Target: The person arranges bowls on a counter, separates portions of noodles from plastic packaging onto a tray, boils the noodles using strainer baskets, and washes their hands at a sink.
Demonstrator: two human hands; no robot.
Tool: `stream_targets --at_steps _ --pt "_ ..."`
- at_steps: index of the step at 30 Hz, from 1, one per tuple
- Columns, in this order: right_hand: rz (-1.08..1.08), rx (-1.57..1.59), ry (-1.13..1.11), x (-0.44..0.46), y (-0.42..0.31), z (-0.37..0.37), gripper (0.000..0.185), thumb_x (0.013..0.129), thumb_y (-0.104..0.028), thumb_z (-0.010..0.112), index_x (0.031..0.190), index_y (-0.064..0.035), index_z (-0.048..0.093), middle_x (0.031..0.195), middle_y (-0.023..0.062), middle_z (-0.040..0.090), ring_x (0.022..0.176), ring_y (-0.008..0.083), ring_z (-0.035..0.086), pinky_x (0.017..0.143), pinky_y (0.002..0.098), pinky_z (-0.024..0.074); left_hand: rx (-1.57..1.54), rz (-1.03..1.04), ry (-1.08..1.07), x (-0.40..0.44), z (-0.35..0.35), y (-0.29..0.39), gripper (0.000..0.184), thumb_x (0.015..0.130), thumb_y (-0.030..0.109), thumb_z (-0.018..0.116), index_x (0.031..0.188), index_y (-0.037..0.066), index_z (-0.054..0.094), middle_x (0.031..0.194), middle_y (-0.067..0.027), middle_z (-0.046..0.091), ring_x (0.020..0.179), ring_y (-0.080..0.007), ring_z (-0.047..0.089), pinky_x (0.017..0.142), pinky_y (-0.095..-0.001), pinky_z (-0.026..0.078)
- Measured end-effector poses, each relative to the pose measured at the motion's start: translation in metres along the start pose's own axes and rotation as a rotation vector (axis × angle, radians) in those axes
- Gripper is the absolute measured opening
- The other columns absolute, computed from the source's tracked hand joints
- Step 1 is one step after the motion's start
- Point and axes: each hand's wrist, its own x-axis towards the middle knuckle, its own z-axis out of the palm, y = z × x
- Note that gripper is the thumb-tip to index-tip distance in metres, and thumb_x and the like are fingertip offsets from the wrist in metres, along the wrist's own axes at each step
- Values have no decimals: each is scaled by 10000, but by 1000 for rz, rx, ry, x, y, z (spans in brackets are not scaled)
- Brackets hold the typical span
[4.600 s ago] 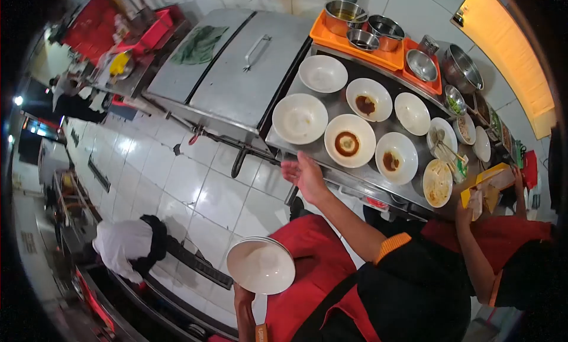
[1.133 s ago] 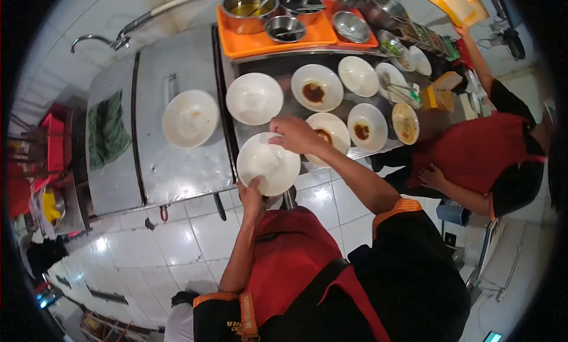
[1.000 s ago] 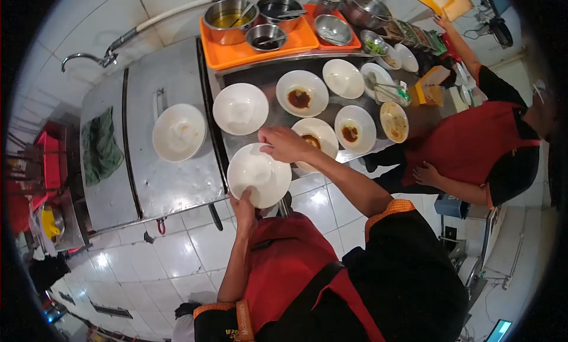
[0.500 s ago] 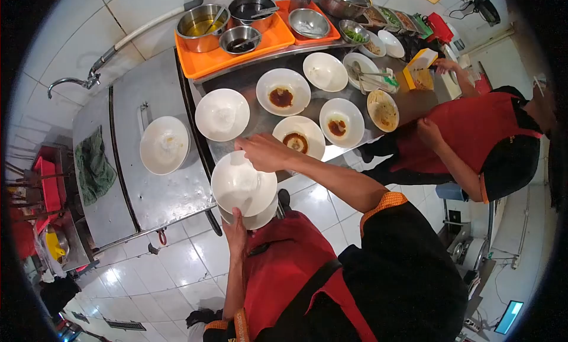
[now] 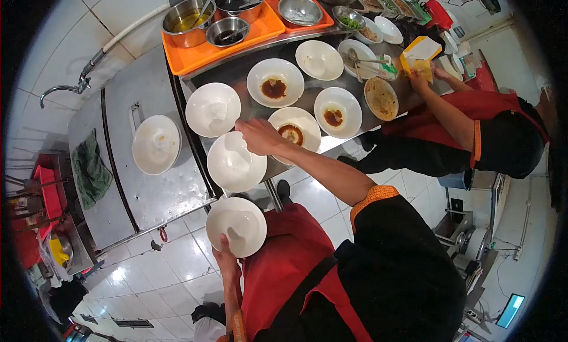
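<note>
My left hand point(image 5: 226, 257) grips a white bowl point(image 5: 236, 223) near my apron, its thumb over the near rim. Just beyond it, at the counter's front edge, is another white bowl point(image 5: 236, 164), with my right hand point(image 5: 258, 137) closed on its far right rim. Behind that sits a white bowl point(image 5: 213, 111). Bowls with dark sauce stand to the right: one behind my right wrist point(image 5: 291, 134), one farther back point(image 5: 274, 84) and one nearer the co-worker point(image 5: 337, 112). A further white bowl point(image 5: 156, 143) rests on the metal lid at the left.
An orange tray point(image 5: 177, 57) with metal pots lines the back. A green cloth point(image 5: 91, 175) lies on the metal lid point(image 5: 139, 90). A faucet point(image 5: 65, 92) juts from the wall. At the right, a co-worker point(image 5: 473, 129) handles a yellow box point(image 5: 421, 51). A used bowl point(image 5: 381, 99) is nearby.
The two bowls in my hands have come apart: the upper one moved to the counter edge, the lower one stayed in my left hand. The co-worker's hands are now both at the yellow box.
</note>
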Motion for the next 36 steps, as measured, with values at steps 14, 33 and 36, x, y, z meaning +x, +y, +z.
stream_targets --at_steps 14,33,36 --pt "-13 40 400 -59 -45 -18 268 818 -275 599 794 -10 563 787 185 614 684 336 602 598 427 471 -11 -31 129 -9 7 17 636 852 537 501 1184 0 420 884 -99 569 669 -170 580 467 -272 448" --pt "290 359 10 -165 -29 14 326 896 -320 464 1041 -36 528 738 242 600 704 446 576 677 540 434 188 155 -175 -5 71 60 289 866 147 541 1073 -54 564 969 -107 624 856 -160 580 754 -284 469" --pt "251 427 32 -172 -29 -17 339 915 -324 437 1040 -19 517 763 269 592 717 452 570 645 520 444 -180 95 -267 -14 85 63 483 835 161 546 1257 -26 403 1152 -124 529 1060 -205 508 901 -310 401"
